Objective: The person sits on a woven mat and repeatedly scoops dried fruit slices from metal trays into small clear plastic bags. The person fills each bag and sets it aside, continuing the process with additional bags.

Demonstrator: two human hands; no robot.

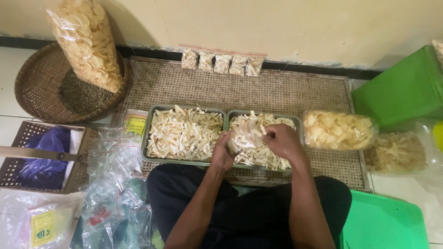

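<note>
Left hand (222, 154) grips crinkly clear pouch (243, 134); right hand (282, 140) pinches pale chips over metal tray (295, 121).

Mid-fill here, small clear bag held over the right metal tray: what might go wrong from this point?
1. The small clear plastic bag is held by the left hand while the right hand works at its mouth; if the opening sags, chips may miss it, though they would likely drop back into the right metal tray.
2. The pale chip pieces look thin, so pushing them in hard could break them.
3. The tray is heaped; a forearm brushing it may scatter chips onto the woven mat.
</note>
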